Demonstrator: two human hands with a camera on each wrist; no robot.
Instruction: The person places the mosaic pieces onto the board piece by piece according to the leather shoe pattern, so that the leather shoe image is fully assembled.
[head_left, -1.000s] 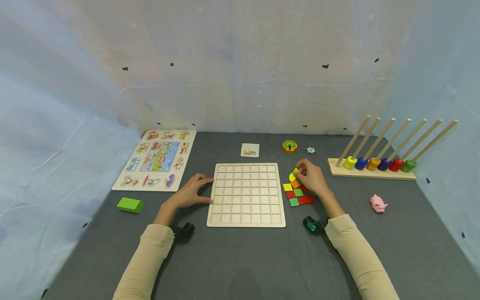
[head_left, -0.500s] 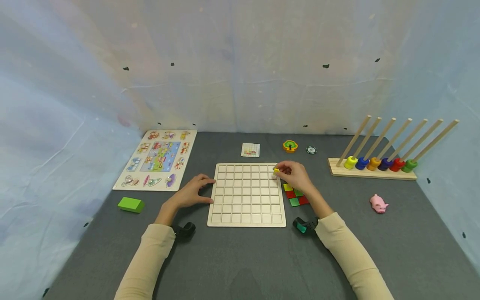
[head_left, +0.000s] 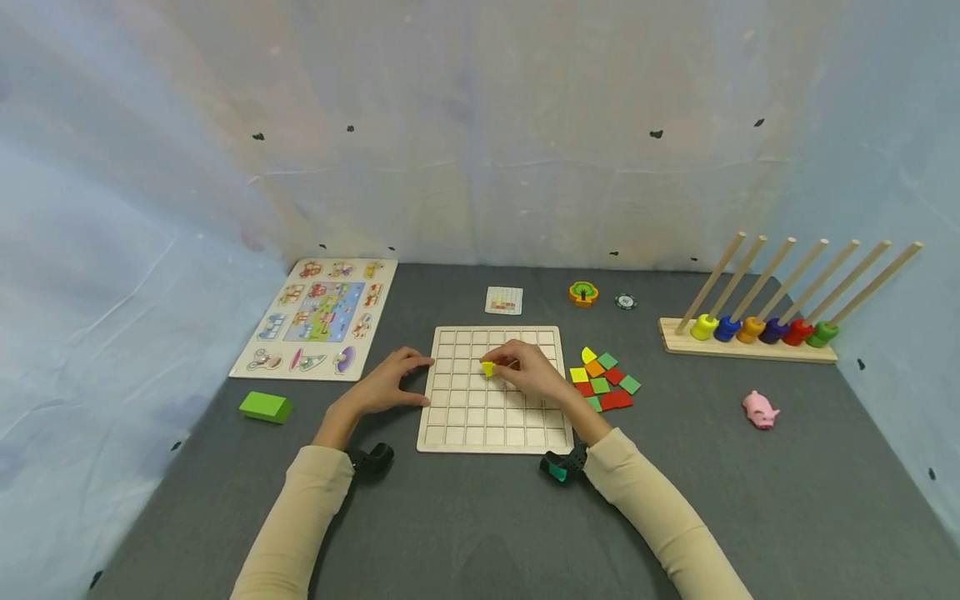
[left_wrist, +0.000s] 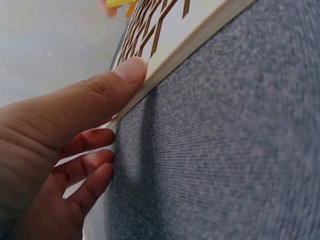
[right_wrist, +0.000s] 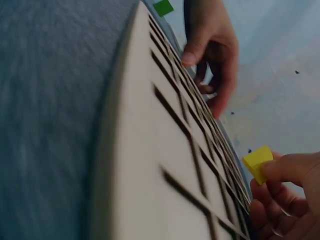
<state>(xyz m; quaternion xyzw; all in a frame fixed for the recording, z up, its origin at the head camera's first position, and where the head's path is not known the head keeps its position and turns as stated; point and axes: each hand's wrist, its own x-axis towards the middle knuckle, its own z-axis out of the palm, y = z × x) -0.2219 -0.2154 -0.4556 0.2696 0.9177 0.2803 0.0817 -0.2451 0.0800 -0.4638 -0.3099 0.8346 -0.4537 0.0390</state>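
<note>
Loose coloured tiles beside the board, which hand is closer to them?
Right. The right hand is over the board, pinching a yellow tile, to the left of the loose tiles; the left hand is farther away, at the board's left edge.

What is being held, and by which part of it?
A yellow piece, pinched at one edge by the right grip; the left grip touches the left edge of the grid board.

Grid board [head_left: 495, 417]'s mid-desk [head_left: 480, 517], card [head_left: 503, 300] behind it. Loose tiles [head_left: 601, 386] are just right of it, with the tree piece [head_left: 583, 292] and chip [head_left: 626, 302] behind those. Bead rack [head_left: 738, 348]'s back right, pig [head_left: 761, 410] in front. Puzzle board [head_left: 324, 314]'s back left, block [head_left: 266, 407] in front. Hands: left one [head_left: 386, 383] at the grid board's left edge, right one [head_left: 532, 371] over it.
</note>
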